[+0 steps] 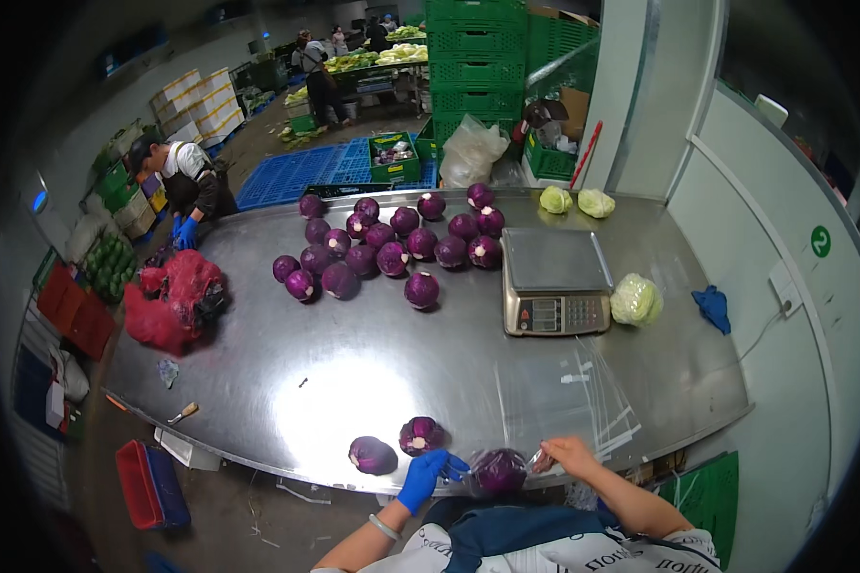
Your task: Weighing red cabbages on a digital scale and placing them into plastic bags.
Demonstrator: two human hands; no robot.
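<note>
At the near edge of the steel table (466, 358), a red cabbage (499, 473) sits in transparent plastic film (534, 460). My left hand (430, 478), in a blue glove, pinches the film on the cabbage's left side. On the other side my bare right hand (567, 457) grips a gathered end of the film, drawn out from the cabbage. Two unwrapped red cabbages, one with its cut stem showing (423, 435) and one on its side (373, 455), rest just left of my gloved hand. Flat film sheets (566, 394) lie beyond my right hand.
Several red cabbages (362, 259) spread across the far side, beside a digital scale (557, 283). A wrapped pale cabbage (637, 299) is right of it. Red mesh bags (175, 301) and a small wooden-handled knife (184, 412) lie left. A co-worker (183, 175) bends beyond the table's left end.
</note>
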